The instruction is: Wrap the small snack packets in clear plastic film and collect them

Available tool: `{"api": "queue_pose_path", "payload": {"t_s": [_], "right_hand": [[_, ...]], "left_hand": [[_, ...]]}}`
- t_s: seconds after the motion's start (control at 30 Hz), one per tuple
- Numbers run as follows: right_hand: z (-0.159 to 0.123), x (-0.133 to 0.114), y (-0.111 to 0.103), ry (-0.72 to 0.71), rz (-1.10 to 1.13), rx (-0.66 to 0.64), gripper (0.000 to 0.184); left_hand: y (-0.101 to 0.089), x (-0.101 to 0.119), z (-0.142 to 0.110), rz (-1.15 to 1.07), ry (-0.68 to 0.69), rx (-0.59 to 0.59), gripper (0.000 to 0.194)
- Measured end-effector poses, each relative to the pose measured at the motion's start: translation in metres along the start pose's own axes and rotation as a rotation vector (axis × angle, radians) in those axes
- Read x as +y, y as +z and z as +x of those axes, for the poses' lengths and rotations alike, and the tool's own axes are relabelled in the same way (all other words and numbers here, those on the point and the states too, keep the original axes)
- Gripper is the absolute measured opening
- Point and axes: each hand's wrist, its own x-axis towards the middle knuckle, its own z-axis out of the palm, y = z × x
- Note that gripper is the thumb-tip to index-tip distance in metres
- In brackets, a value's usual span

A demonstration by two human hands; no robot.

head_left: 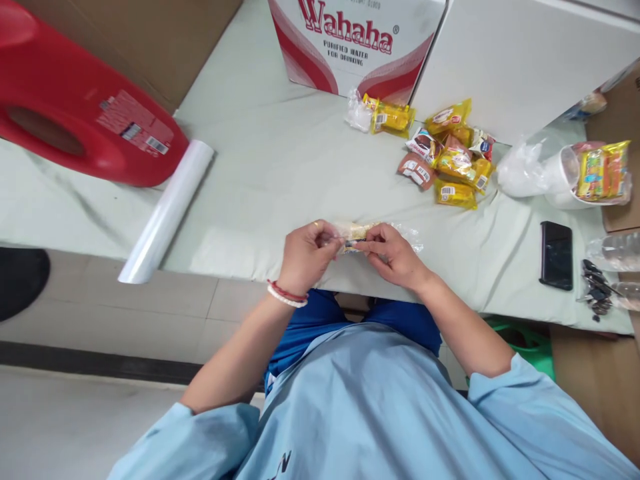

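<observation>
Both hands meet at the near edge of the table over a small yellow snack packet inside a clear plastic bag. My left hand, with a red and white bracelet at the wrist, pinches the bag's left end. My right hand pinches it from the right, fingers pressed together on the plastic. The bag lies on the pale green table cover.
A pile of yellow and brown snack packets lies farther back, with two more by a Wahaha water carton. A roll of clear film and a red jug sit left. A phone, keys and bagged snacks are right.
</observation>
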Motion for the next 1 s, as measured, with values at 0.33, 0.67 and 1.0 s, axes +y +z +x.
{"api": "queue_pose_path", "payload": {"t_s": [0.33,0.67,1.0], "right_hand": [[-0.011,-0.001,-0.005,0.002,-0.077,-0.013,0.037],[-0.071,-0.006,-0.056,0.485,0.200,0.074,0.026],[-0.036,0.044,-0.063,0.689,-0.353,0.148,0.041]], "left_hand": [[0.042,-0.006,0.002,0.278,0.439,-0.140,0.033],[0.060,-0.035,-0.008,0.659,0.505,-0.132,0.047],[0.068,-0.034,-0.018,0.990,0.558,-0.047,0.053]]}}
